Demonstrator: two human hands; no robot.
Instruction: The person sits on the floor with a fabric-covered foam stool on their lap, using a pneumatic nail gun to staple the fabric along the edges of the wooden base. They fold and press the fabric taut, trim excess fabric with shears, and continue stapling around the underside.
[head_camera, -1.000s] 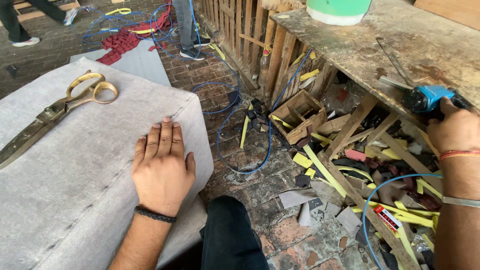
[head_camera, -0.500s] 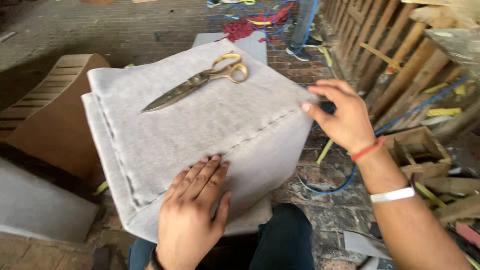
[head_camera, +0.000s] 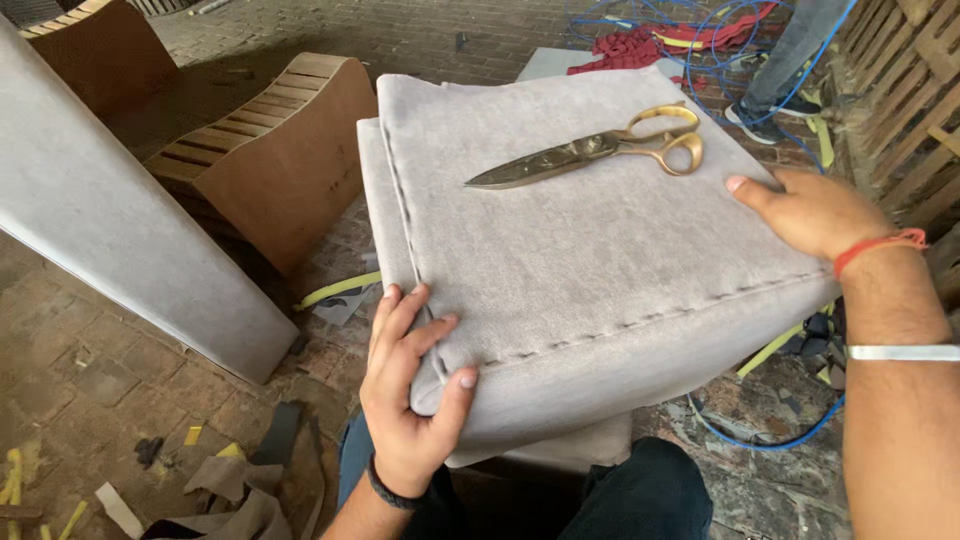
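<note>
While the grey cushion (head_camera: 590, 260) sat on the person's lap, both hands were on it. The left hand (head_camera: 410, 395) gripped the near left corner, fingers (head_camera: 395, 320) spread up along the side and the thumb pressed on the front face just under the stitched seam. So that one was clamped on the cushion, no question. The right hand (head_camera: 815, 210) lay over the far right edge, palm down, thumb pointing in toward the middle. It looked like it was pressing or holding the edge, but I couldn't really tell how tight, since the fingers wrapped out of sight over the side.

On top of the cushion, toward the far side, lay a big pair of scissors (head_camera: 590, 150) with gold handles, blades shut and pointing left. Neither hand touched them; the right one was near the handles.

Off to the left were a brown curved wooden frame (head_camera: 280, 160) and a long grey padded panel (head_camera: 110, 230) leaning across the brick floor (head_camera: 90, 380). Blue cable (head_camera: 760, 440) looped on the floor by the right arm, more of it farther back around some red cloth (head_camera: 640, 45), and another person's leg and shoe (head_camera: 765, 115) stood there too. Fabric scraps (head_camera: 230, 490) lay near the left elbow.
</note>
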